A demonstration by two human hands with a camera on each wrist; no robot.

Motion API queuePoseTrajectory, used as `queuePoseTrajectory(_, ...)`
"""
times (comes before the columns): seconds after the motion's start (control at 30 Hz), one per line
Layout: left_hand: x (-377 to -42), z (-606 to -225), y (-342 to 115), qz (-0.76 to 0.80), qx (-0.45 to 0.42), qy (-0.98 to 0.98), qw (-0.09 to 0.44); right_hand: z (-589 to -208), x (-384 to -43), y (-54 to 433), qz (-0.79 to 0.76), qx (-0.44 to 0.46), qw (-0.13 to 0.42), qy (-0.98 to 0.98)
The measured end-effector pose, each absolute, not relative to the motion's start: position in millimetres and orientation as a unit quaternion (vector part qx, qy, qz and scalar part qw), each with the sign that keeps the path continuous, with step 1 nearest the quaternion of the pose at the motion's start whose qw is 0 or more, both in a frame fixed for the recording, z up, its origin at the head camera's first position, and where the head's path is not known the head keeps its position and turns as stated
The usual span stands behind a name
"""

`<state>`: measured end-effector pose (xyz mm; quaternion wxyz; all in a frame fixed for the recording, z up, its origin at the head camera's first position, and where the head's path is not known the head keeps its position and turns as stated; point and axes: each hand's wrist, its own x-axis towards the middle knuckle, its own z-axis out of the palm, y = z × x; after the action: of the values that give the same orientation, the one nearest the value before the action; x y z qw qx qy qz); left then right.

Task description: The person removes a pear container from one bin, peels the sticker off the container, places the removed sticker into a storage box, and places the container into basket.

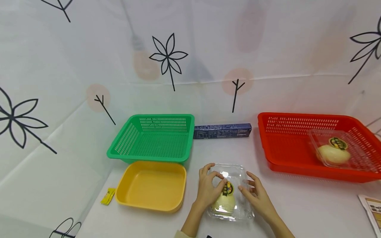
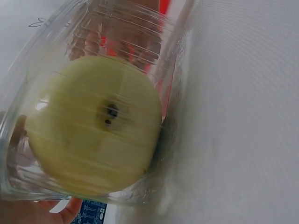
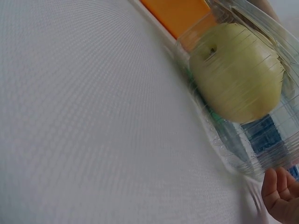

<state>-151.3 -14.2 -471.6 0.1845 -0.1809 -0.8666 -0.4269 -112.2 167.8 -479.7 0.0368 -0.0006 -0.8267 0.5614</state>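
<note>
A clear plastic clamshell box with a pale yellow-green round fruit inside lies between my hands in the head view. A round black sticker with a coloured middle is on its lid. My left hand bends over the box's left side and pinches the sticker's upper left edge between thumb and index finger, the other fingers at the far left corner. My right hand grips the box's right side, thumb on top. Both wrist views show the fruit through the box wall, with right fingertips at its end.
At the right a red basket holds a similar stickered box. A green basket and a yellow tray stand left, beside a small yellow packet. Behind lies a long blue box; a printed sheet is at the right edge.
</note>
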Motion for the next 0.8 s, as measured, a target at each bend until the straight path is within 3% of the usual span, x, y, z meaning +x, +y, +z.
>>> queuePoseTrajectory(0.5,-149.0,-467.9,-13.1,-0.406,-0.179,-0.878,0.179,-480.5,-112.2,167.7,0.565,0.001,0.045,-0.824)
queuePoseTrajectory(0.8,-150.2,-469.0,-12.4,-0.357,-0.196,-0.879,0.248,-481.2,-113.0,167.9,0.561,0.001,0.046,-0.827)
